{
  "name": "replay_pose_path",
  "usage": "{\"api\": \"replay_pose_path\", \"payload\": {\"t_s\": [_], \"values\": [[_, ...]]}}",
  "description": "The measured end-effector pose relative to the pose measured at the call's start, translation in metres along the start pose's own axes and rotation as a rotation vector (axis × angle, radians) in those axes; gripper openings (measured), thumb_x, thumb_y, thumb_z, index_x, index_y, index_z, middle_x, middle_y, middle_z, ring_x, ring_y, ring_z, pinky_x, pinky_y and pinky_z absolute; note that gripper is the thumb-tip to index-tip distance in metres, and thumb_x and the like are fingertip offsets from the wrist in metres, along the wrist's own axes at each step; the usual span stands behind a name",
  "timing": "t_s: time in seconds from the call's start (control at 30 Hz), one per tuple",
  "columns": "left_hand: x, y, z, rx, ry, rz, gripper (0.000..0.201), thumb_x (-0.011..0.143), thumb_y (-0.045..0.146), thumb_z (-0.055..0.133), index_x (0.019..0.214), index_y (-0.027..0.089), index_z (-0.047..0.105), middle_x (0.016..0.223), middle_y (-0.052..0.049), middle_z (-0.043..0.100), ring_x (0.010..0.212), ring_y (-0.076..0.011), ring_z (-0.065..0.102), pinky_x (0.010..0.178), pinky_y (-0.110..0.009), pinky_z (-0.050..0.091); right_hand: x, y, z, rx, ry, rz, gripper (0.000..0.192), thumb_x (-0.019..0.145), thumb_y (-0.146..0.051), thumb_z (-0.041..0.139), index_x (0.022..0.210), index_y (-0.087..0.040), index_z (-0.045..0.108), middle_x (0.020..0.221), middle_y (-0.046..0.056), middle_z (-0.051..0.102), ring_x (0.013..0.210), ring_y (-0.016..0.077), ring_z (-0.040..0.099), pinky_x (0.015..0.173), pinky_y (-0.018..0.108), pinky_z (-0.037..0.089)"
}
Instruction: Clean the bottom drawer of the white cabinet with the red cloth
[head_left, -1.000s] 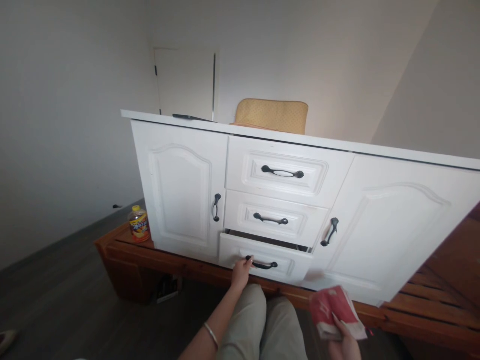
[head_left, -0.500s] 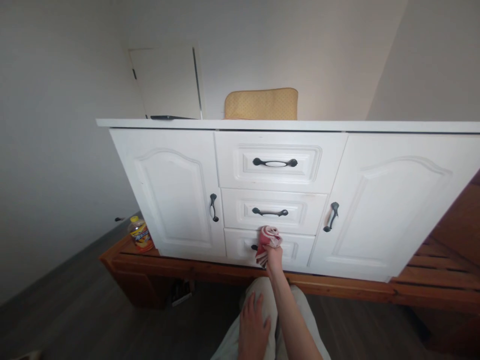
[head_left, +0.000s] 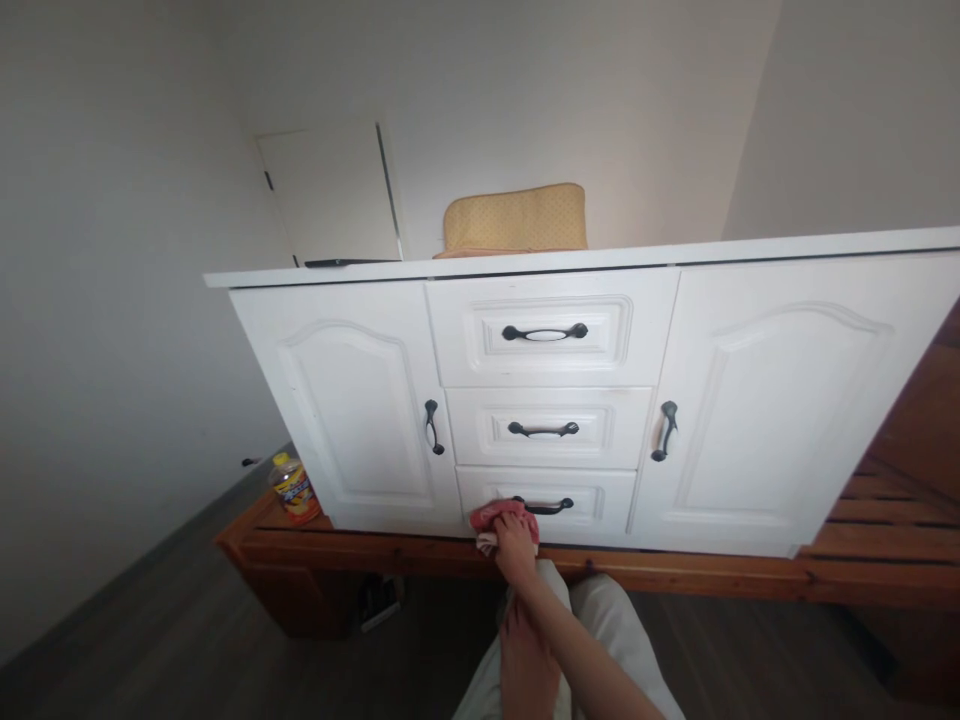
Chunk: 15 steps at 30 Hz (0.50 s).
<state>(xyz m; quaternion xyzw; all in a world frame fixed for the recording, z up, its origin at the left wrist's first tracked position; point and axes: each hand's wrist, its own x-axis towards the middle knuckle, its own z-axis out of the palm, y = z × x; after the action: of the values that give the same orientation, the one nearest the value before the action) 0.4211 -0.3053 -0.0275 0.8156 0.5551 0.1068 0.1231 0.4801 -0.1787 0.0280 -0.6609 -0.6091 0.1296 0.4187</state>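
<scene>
My right hand (head_left: 516,552) is closed on a crumpled red-and-white cloth (head_left: 491,515), pressed to the lower left of the bottom drawer (head_left: 600,510). The cloth overlaps the left end of that drawer's dark handle (head_left: 553,507). Above it are the middle drawer (head_left: 469,428) and the top drawer (head_left: 457,330), both closed. My left hand (head_left: 525,650) rests on my leg, partly covered by my right forearm; its fingers are mostly hidden. The white cabinet (head_left: 352,400) has a door on each side of the drawers.
The cabinet stands on a brown wooden slatted base (head_left: 360,545). A bottle with a yellow cap (head_left: 295,490) stands on the base at the left. On the cabinet top (head_left: 645,252) are a tan woven item (head_left: 517,220) and a flat dark object (head_left: 341,262).
My right hand has moved left and down with the cloth, from the middle of the bottom drawer to its lower left corner. The view has tilted slightly.
</scene>
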Motion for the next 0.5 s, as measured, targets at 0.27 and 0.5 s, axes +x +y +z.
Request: {"api": "replay_pose_path", "payload": {"t_s": [0.27, 0.5], "values": [[0.009, -0.003, 0.028, -0.067, 0.123, -0.006, 0.066, 0.097, 0.043, 0.056, 0.16, 0.036, 0.041, 0.166, -0.008, 0.045, 0.148, -0.0327, 0.045, 0.123, -0.052, 0.038, -0.028, 0.107, -0.107, -0.122, 0.404, 0.139, 0.025, 0.074, -0.014, 0.053, 0.088, -0.021, 0.073, 0.094, 0.013, 0.066, 0.095, 0.0322, 0.054, 0.093, 0.046, 0.04], [0.008, 0.004, 0.029, -0.078, 0.101, -0.025, 0.067, 0.098, 0.04, 0.054, 0.162, 0.038, 0.034, 0.171, -0.006, 0.036, 0.152, -0.0328, 0.041, 0.124, -0.054, 0.034, -0.024, 0.107, -0.178, 0.064, 0.545, 0.111, 0.027, 0.074, -0.026, 0.048, 0.086, -0.02, 0.071, 0.094, 0.013, 0.067, 0.098, 0.0329, 0.057, 0.095, 0.051, 0.046]]}}
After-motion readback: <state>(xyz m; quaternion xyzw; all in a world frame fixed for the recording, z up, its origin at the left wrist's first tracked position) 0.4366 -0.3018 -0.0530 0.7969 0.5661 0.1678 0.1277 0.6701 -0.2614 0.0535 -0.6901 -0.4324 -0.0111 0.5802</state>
